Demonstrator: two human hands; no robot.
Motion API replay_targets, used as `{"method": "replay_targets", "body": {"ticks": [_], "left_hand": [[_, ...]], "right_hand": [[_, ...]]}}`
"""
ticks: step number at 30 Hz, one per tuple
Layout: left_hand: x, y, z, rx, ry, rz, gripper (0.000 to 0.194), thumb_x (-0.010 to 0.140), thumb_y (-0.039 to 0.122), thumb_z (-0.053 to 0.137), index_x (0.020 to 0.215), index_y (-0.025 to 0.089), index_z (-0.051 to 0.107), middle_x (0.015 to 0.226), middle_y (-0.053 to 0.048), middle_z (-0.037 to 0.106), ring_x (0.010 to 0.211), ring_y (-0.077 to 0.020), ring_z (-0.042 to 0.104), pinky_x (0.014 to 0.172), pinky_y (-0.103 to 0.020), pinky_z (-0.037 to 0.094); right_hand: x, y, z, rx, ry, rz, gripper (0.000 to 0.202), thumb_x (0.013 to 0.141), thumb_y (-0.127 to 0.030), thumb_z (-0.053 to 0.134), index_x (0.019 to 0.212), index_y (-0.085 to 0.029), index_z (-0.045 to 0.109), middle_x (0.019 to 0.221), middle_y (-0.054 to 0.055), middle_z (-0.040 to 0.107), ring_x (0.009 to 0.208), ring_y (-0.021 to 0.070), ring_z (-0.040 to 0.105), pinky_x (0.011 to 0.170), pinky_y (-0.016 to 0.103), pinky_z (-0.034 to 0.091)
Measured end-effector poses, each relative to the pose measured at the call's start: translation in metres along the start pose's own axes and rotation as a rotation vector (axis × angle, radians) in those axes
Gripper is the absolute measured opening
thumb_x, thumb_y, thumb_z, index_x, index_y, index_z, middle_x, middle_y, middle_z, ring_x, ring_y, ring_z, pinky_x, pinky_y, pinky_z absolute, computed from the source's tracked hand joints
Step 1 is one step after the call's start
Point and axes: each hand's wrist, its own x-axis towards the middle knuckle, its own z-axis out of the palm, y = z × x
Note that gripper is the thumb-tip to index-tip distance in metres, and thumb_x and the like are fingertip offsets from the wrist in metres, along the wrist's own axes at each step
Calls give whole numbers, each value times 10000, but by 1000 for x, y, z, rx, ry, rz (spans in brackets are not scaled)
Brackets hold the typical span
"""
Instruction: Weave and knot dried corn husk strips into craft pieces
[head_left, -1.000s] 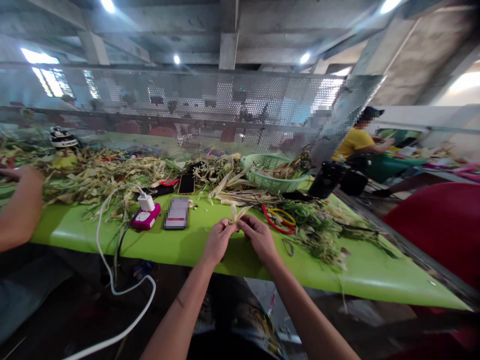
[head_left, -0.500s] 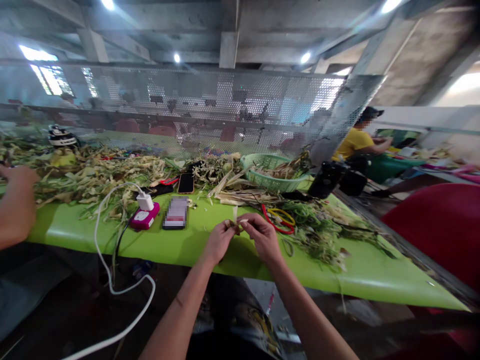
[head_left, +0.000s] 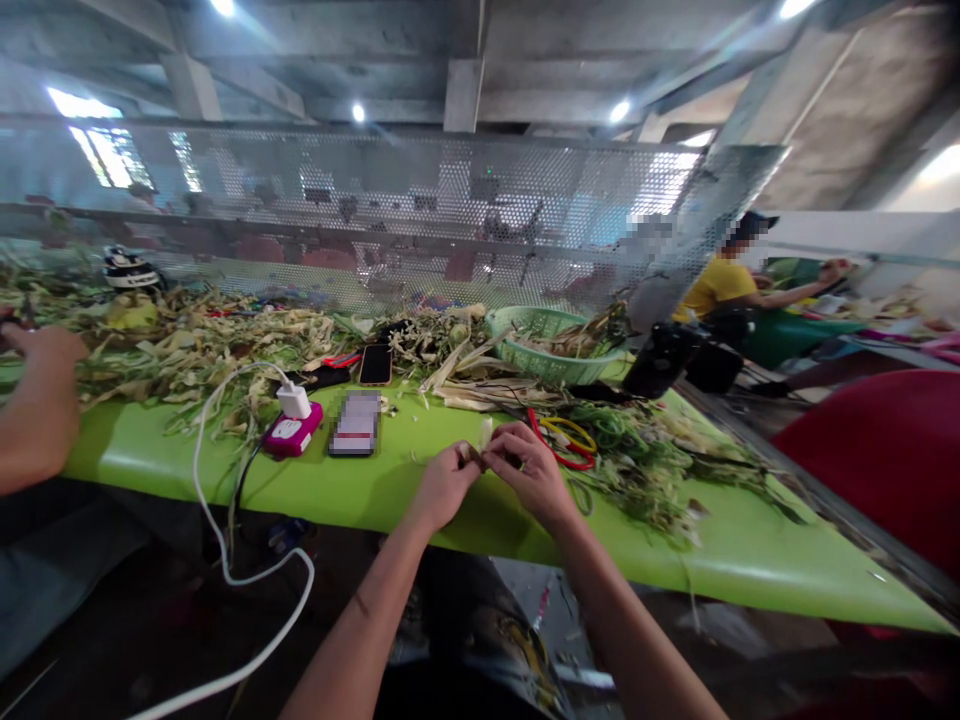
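Observation:
My left hand [head_left: 448, 482] and my right hand [head_left: 531, 470] meet over the front of the green table [head_left: 337, 497]. Both pinch a small pale strip of plant husk [head_left: 486, 432] that sticks up between the fingertips. Red-handled scissors [head_left: 556, 447] lie just beyond my right hand, by a yellow loop [head_left: 576, 436]. Left of my hands rests a phone with a lit screen [head_left: 355, 424]. Long dry husks [head_left: 487, 392] are spread past my fingers.
A magenta power block [head_left: 292, 431] with a white plug and cable stands at the left. Dried leaves [head_left: 202, 345] cover the back left. A green basket [head_left: 551, 365] and a stringy green heap [head_left: 645, 470] are at the right. Another person's arm [head_left: 41, 400] reaches in from the left.
The husk strip between my fingertips has shifted slightly, and my right fingers have closed in nearer my left. The view has moved a little. The person in yellow has stretched an arm out.

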Motion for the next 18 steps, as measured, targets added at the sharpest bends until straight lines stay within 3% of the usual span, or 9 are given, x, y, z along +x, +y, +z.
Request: {"method": "replay_targets", "body": {"ticks": [5,11,15,18], "left_hand": [[0,0,3,91,-39,-5,234,809,321,516,642,191,415,605,53,408,610,-115,373,584,-243,268],[4,-11,7,162,-38,14,149,771,266,524,658,184,473,584,57,422,584,-107,369,555,-236,260],[7,-15,9,156,-32,-21,110,728,253,550,655,173,530,569,56,441,587,-107,379,549,-230,269],[9,-17,9,130,-27,-38,123,709,268,564,646,165,543,561,57,447,581,-102,377,544,-226,274]], "right_hand": [[6,-9,-19,-315,-193,-69,127,868,-243,572,760,-217,635,883,22,580,736,140,562,659,246,395],[11,-25,-24,-675,-265,-156,148,881,-255,549,764,-215,633,879,32,575,614,115,511,524,253,270],[13,-37,-23,-766,-290,-205,188,886,-250,545,721,-207,623,816,26,537,572,109,464,516,269,234],[14,-41,-23,-716,-331,-208,178,908,-229,516,774,-205,629,840,26,537,604,113,493,533,256,276]]}}
